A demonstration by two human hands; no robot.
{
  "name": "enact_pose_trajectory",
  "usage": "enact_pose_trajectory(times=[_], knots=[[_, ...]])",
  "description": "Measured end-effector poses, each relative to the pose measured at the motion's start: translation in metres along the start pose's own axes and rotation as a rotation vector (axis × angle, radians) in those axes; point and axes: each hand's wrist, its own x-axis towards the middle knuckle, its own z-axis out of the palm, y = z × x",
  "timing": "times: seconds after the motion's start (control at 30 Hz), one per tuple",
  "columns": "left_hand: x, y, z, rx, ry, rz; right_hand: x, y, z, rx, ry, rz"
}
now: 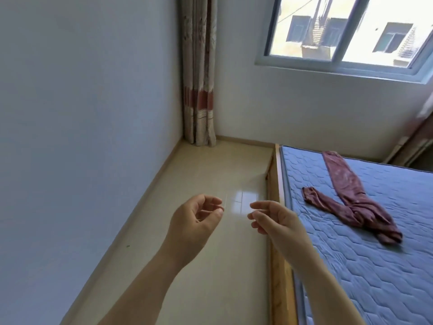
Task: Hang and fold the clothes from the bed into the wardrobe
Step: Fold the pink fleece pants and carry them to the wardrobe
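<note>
Here, left hand (199, 214) and right hand (273, 218) loosely curled, holding nothing, trousers (365, 212) on bed (375, 277), well apart to the right

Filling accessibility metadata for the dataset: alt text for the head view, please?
Two bare hands, left hand and right hand, hover loosely curled over a pale tiled floor, holding nothing visible. To the right, a dark red garment lies crumpled on a blue quilted mattress; a curtain and window stand behind.

Both forearms reach forward, left hand (199, 215) and right hand (274, 219) loosely curled, fingertips facing, apart.
</note>
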Motion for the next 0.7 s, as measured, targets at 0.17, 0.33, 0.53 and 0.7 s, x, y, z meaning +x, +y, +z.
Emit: enact_pose_trajectory(times=[0.17, 0.33, 0.53, 0.7], knots=[[0.089, 0.007, 0.047, 0.028, -0.109, 0.048, 0.066, 0.009, -0.044, 0.04, 0.13, 0.012], [0.173, 0.019, 0.098, 0.011, -0.23, 0.09, 0.134, 0.014, -0.089, 0.042, 0.243, 0.037], [0.27, 0.014, 0.146, -0.021, -0.357, 0.095, 0.209, 0.037, -0.125, 0.025, 0.363, 0.091], [0.365, 0.002, 0.178, -0.032, -0.507, 0.156, 0.275, 0.055, -0.14, 0.034, 0.49, 0.13]])
